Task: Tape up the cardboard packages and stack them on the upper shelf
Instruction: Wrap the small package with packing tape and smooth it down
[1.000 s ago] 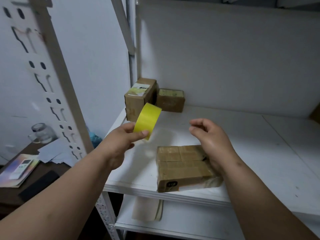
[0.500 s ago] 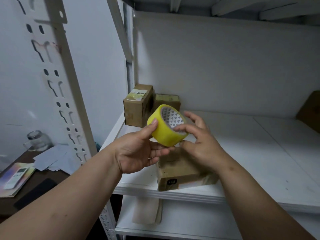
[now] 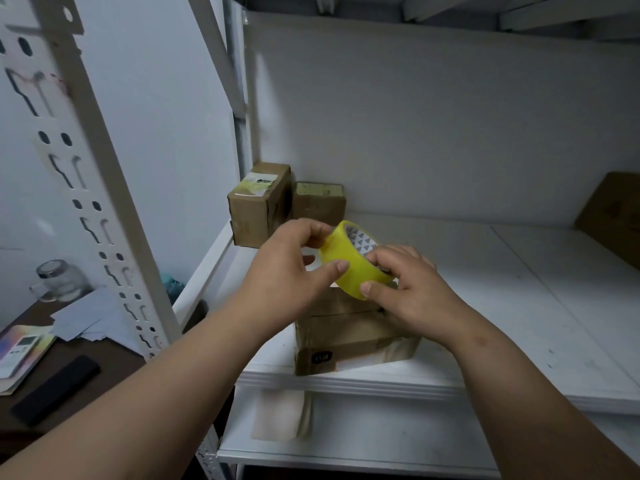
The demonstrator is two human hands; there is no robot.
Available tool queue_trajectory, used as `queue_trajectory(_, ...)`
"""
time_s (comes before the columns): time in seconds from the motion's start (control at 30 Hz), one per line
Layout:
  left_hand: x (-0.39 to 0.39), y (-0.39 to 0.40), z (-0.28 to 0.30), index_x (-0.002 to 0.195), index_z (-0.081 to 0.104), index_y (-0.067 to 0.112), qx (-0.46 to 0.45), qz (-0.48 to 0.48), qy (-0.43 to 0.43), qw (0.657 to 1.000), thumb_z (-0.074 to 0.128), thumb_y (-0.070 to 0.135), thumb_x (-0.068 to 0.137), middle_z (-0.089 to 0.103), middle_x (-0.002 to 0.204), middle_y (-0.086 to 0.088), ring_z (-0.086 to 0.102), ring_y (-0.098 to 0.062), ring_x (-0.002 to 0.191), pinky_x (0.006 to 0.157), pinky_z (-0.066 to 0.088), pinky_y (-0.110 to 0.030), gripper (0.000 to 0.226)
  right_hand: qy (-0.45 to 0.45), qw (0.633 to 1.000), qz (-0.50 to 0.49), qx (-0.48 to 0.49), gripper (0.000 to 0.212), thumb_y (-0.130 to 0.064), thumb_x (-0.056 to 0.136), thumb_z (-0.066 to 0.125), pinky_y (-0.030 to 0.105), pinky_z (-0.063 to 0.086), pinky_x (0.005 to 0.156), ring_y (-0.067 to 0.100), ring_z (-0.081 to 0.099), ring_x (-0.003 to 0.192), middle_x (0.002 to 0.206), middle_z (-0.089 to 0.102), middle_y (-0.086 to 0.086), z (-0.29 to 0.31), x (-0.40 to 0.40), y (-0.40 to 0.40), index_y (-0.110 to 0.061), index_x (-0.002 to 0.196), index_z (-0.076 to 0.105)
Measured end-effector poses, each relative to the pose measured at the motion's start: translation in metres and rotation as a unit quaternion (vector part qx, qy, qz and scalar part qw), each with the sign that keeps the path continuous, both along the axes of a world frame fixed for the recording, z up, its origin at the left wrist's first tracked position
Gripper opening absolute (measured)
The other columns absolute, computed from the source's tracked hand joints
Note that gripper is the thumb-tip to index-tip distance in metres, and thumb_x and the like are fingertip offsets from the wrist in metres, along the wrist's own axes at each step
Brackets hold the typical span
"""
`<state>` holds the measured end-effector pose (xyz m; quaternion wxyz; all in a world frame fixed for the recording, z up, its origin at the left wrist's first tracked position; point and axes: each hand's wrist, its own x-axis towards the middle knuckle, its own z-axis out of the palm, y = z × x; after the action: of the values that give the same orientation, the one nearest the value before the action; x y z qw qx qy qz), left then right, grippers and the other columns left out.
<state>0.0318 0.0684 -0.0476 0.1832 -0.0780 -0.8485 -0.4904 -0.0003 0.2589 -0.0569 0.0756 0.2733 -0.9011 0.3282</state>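
both hands curl round the yellow tape roll (image 3: 349,265), held in the air just above the near cardboard package (image 3: 346,341): the left hand (image 3: 287,275) pinches its outer face with the thumb low and the fingers over the top edge, and the right hand (image 3: 405,289) grips the other side, thumb pressed on the glossy band as if feeling for the loose end. the roll looks light and stiff on its printed core, but the wound surface is smooth and probably slippery, so the rim and the inside of the core seem the surer places to hold while the end is picked up with a nail. the package under it lies flat near the front edge of the white shelf (image 3: 519,289), its seam showing; it looks small, light and firm enough to lift by its two short sides. two more packages (image 3: 263,206) stand in the back left corner against the wall.
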Motion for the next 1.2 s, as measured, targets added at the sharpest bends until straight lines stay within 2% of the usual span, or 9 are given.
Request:
queue_trajectory(0.1,-0.006,0.01,0.002,0.109,0.067,0.022,-0.041,0.041,0.012,0.998,0.078,0.022,0.083,0.063,0.109,0.009,0.059,0.0,0.098,0.078,0.048,-0.003,0.028,-0.021,1.0,0.013,-0.003,0.006,-0.041,0.076,0.053,0.042,0.031,0.103,-0.008,0.043,0.09,0.084,0.052,-0.02,0.0,-0.003,0.008,-0.042,0.079,0.048)
queue_trajectory(0.17,-0.008,0.016,0.004,0.105,0.068,0.023,-0.063,0.053,0.01,0.997,0.077,0.024,0.084,0.063,0.105,0.01,0.059,-0.001,0.095,0.071,0.044,0.0,0.023,-0.031,0.999,0.024,-0.007,0.004,-0.041,0.076,0.053,0.046,0.034,0.101,0.001,0.049,0.087,0.08,0.055,-0.015,0.002,-0.005,0.014,-0.039,0.079,0.051)
queue_trajectory(0.33,-0.012,0.029,0.01,0.088,0.07,0.018,-0.032,0.072,-0.011,0.997,0.072,0.02,0.088,0.069,0.093,0.006,0.063,-0.008,0.089,0.066,0.042,-0.007,0.003,-0.039,0.999,0.037,-0.009,0.005,-0.045,0.075,0.053,0.048,0.04,0.1,0.027,0.051,0.101,0.084,0.059,-0.008,0.003,-0.013,0.031,-0.045,0.079,0.053)
queue_trajectory(0.53,-0.017,0.05,0.008,0.085,0.065,0.015,-0.065,0.095,-0.027,0.993,0.063,0.02,0.094,0.065,0.084,0.003,0.06,-0.011,0.081,0.057,0.04,-0.01,0.011,-0.009,0.998,0.055,0.014,0.008,-0.05,0.076,0.049,0.04,0.035,0.095,0.022,0.052,0.094,0.082,0.057,-0.012,0.002,-0.021,0.047,-0.042,0.08,0.048)
queue_trajectory(0.63,-0.022,0.056,0.006,0.082,0.06,0.018,-0.085,0.105,-0.051,0.989,0.057,0.019,0.097,0.066,0.082,-0.001,0.063,-0.018,0.079,0.066,0.049,-0.027,0.015,-0.011,0.999,0.038,-0.001,0.032,-0.069,0.072,0.045,0.039,0.04,0.087,0.029,0.052,0.102,0.083,0.06,-0.01,-0.002,-0.03,0.06,-0.04,0.082,0.052)
queue_trajectory(0.77,-0.029,0.057,0.007,0.081,0.058,0.015,0.06,0.098,-0.1,0.988,0.053,0.015,0.099,0.065,0.084,-0.007,0.067,-0.027,0.088,0.084,0.058,-0.046,0.02,-0.027,0.998,0.057,-0.01,0.049,-0.072,0.07,0.048,0.037,0.04,0.076,0.022,0.058,0.089,0.083,0.064,-0.001,0.001,-0.037,0.078,-0.026,0.083,0.059)
queue_trajectory(0.97,-0.029,0.067,0.008,0.082,0.057,0.009,0.185,0.039,-0.15,0.97,0.048,0.011,0.103,0.062,0.077,-0.006,0.06,-0.017,0.075,0.082,0.057,-0.039,0.023,-0.073,0.991,0.067,-0.088,0.056,-0.069,0.072,0.054,0.029,0.029,0.057,0.004,0.037,0.057,0.059,0.039,-0.014,0.006,-0.039,0.092,-0.014,0.071,0.046)
queue_trajectory(1.1,-0.03,0.057,0.007,0.083,0.058,0.009,0.223,0.06,-0.156,0.96,0.047,0.009,0.103,0.058,0.071,-0.004,0.058,-0.016,0.069,0.074,0.055,-0.034,0.023,-0.008,0.999,-0.039,-0.025,0.048,-0.064,0.069,0.058,0.025,0.03,0.05,0.004,0.043,0.05,0.055,0.046,-0.007,0.009,-0.046,0.106,-0.017,0.069,0.053)
queue_trajectory(1.2,-0.032,0.045,0.003,0.081,0.057,0.01,0.229,0.061,-0.167,0.957,0.049,0.009,0.102,0.057,0.07,-0.005,0.056,-0.016,0.067,0.072,0.054,-0.034,0.023,-0.079,0.993,-0.017,-0.087,0.056,-0.065,0.063,0.064,0.029,0.035,0.059,0.007,0.046,0.058,0.063,0.053,-0.001,0.007,-0.051,0.113,-0.009,0.073,0.062)
